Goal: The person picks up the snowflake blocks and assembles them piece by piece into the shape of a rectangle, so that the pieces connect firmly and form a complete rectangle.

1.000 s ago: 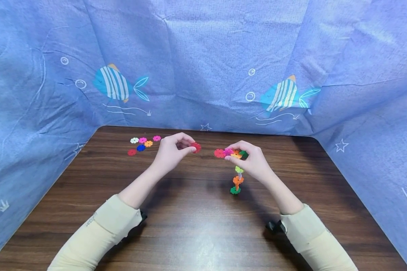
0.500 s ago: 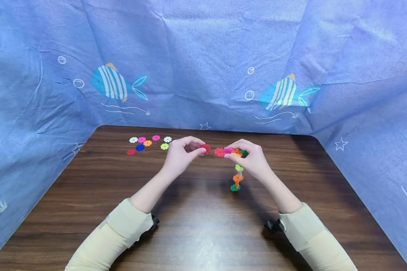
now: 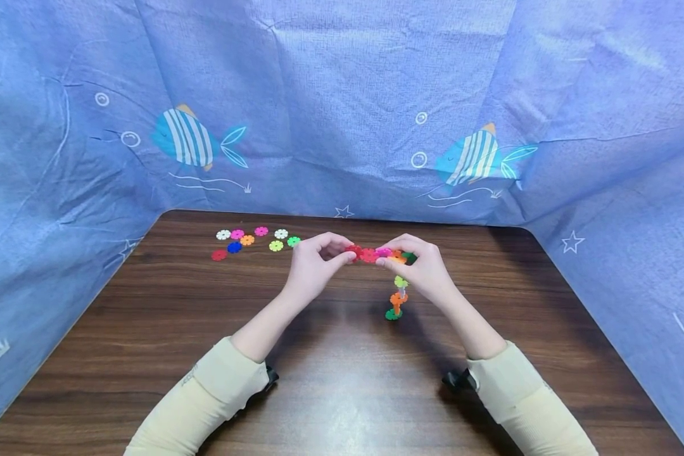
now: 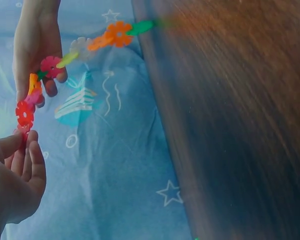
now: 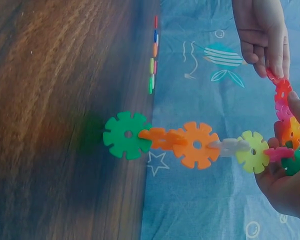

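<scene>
My left hand (image 3: 310, 269) pinches a red notched disc (image 3: 354, 253) between thumb and fingers. It meets the lighter red disc (image 3: 368, 256) at the end of a chain of interlocking discs. My right hand (image 3: 424, 263) grips that chain near its pink disc (image 3: 384, 253), thumb and fingers on either side. From the right hand the rest of the chain hangs down: in the right wrist view, a yellow-green disc (image 5: 253, 151), a whitish one (image 5: 230, 146), orange discs (image 5: 196, 145) and a green disc (image 5: 127, 135) at the end. My fingers partly hide the upper links.
Loose discs lie flat on the brown wooden table (image 3: 148, 304) at the back left, among them a blue disc (image 3: 235, 247), a red one (image 3: 219, 255) and a green one (image 3: 293, 241) near my left hand. A blue fish-print curtain (image 3: 342, 114) stands behind the table.
My left hand has moved right with its red disc, up to the chain's end disc, uncovering more loose discs behind it. The right hand has stayed nearly still.
</scene>
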`<state>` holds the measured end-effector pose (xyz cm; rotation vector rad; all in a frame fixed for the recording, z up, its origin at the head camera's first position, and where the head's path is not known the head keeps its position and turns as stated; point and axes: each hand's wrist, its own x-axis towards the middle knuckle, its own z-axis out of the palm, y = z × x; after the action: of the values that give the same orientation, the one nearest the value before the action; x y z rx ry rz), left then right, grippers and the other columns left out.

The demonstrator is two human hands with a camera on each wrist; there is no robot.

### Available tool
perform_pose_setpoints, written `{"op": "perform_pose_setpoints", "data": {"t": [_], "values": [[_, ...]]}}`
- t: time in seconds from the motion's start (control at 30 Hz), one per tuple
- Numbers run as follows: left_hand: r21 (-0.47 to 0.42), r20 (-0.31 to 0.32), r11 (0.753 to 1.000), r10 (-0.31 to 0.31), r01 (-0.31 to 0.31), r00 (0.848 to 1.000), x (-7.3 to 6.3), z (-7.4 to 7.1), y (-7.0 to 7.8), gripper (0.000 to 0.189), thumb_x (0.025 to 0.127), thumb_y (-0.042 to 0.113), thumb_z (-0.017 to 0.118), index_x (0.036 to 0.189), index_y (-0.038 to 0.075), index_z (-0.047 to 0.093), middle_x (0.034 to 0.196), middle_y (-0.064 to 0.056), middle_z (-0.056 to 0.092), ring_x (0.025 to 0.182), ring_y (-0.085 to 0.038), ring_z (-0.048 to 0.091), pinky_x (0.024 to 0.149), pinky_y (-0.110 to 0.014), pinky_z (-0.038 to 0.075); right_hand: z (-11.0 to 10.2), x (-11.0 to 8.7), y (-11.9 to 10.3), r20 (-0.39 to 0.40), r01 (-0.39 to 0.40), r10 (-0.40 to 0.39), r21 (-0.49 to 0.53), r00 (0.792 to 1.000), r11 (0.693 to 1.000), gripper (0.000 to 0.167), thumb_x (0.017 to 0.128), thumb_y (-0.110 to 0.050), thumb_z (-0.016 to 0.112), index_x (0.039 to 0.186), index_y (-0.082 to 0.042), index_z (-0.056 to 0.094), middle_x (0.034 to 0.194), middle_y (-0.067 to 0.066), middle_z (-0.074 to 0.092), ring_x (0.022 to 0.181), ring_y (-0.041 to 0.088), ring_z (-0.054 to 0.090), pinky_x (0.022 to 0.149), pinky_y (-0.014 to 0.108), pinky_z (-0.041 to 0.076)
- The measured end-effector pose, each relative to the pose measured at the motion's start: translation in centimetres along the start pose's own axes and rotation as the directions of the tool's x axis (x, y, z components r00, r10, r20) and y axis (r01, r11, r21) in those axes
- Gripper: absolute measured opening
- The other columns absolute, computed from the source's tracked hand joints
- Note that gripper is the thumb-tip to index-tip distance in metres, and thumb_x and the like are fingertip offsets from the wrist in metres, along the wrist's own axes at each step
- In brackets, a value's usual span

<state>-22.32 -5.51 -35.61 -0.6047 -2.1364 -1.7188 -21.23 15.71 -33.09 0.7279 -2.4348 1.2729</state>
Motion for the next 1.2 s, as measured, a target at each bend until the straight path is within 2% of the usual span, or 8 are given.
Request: {"op": "perform_pose_setpoints", "data": {"t": [0.13,0.23,0.43,0.53,0.77,0.83,0.97,1.2], "values": [[-0.003,-0.021,1.000,0.006,-0.006,1.000,-0.1,0.3,0.1,0.017,0.077,0.012,0.078,0.091,0.006,0.072,0.079,-0.007,0.072,0.065,-0.010,0.067,0.060,-0.024,0.053,0.4,-0.1,1.8,0.001,-0.027,0.027,0.053,1.000,0.998,0.019,0.077,-0.017,0.079,0.095,-0.013,0.074,0.091,-0.001,0.069,0.088,0.012,0.061,0.072,0.022,0.050],[-0.005,-0.029,1.000,0.014,-0.014,0.999,-0.1,0.4,0.3,0.017,0.077,0.013,0.078,0.090,0.006,0.072,0.079,-0.006,0.073,0.065,-0.011,0.067,0.060,-0.024,0.053,0.5,-0.1,2.1,0.002,-0.030,0.030,0.074,1.000,0.997,0.020,0.077,-0.023,0.078,0.094,-0.015,0.075,0.092,-0.002,0.069,0.089,0.011,0.061,0.073,0.023,0.050],[-0.014,-0.029,1.000,0.015,-0.016,0.999,0.2,0.3,0.6,0.017,0.077,0.013,0.078,0.091,0.005,0.073,0.078,-0.007,0.073,0.066,-0.023,0.068,0.059,-0.024,0.053,0.7,-0.1,2.3,-0.020,-0.048,0.050,0.102,0.999,0.994,0.019,0.077,-0.024,0.078,0.094,-0.015,0.074,0.091,-0.002,0.069,0.082,0.011,0.061,0.066,0.022,0.050],[-0.014,-0.034,1.000,0.023,-0.024,0.999,0.5,0.2,0.9,0.017,0.077,0.011,0.078,0.092,0.005,0.074,0.079,-0.008,0.073,0.066,-0.025,0.068,0.058,-0.023,0.052,0.9,0.0,1.9,-0.027,-0.082,0.086,0.123,0.996,0.989,0.020,0.079,-0.020,0.077,0.097,-0.014,0.072,0.092,0.001,0.069,0.075,0.012,0.059,0.060,0.022,0.049],[0.037,-0.047,0.997,0.070,-0.068,0.996,1.5,-0.3,1.4,0.016,0.078,0.013,0.077,0.094,0.008,0.075,0.079,-0.005,0.073,0.063,-0.011,0.064,0.055,-0.022,0.049,0.8,0.0,-1.1,-0.036,-0.130,0.138,0.164,0.990,0.978,0.023,0.084,-0.014,0.072,0.104,-0.003,0.068,0.086,0.008,0.067,0.066,0.010,0.051,0.056,0.020,0.043],[0.041,-0.044,0.996,0.079,-0.078,0.996,1.7,-0.4,1.5,0.016,0.078,0.013,0.077,0.094,0.008,0.075,0.078,-0.005,0.072,0.062,-0.011,0.063,0.054,-0.022,0.048,0.9,0.1,-1.1,-0.036,-0.143,0.152,0.186,0.988,0.972,0.024,0.085,-0.014,0.071,0.106,-0.004,0.068,0.086,0.007,0.066,0.065,0.010,0.050,0.055,0.020,0.043],[0.063,-0.039,0.995,0.081,-0.079,0.996,1.8,-0.7,1.4,0.016,0.078,0.014,0.077,0.093,0.008,0.075,0.076,-0.005,0.072,0.060,-0.012,0.061,0.051,-0.020,0.045,1.1,0.1,-0.9,0.006,-0.167,0.170,0.212,0.985,0.963,0.027,0.087,-0.013,0.068,0.112,-0.005,0.065,0.094,0.008,0.066,0.066,0.012,0.051,0.056,0.024,0.047],[0.145,-0.025,0.985,0.103,-0.098,0.994,2.0,-1.0,0.8,0.015,0.078,0.013,0.077,0.092,0.009,0.075,0.078,-0.002,0.073,0.060,-0.008,0.060,0.051,-0.020,0.045,1.6,-0.2,0.2,0.130,-0.184,0.155,0.247,0.979,0.952,0.032,0.090,-0.005,0.062,0.121,-0.002,0.059,0.108,0.018,0.063,0.078,0.030,0.061,0.066,0.037,0.055]]}}
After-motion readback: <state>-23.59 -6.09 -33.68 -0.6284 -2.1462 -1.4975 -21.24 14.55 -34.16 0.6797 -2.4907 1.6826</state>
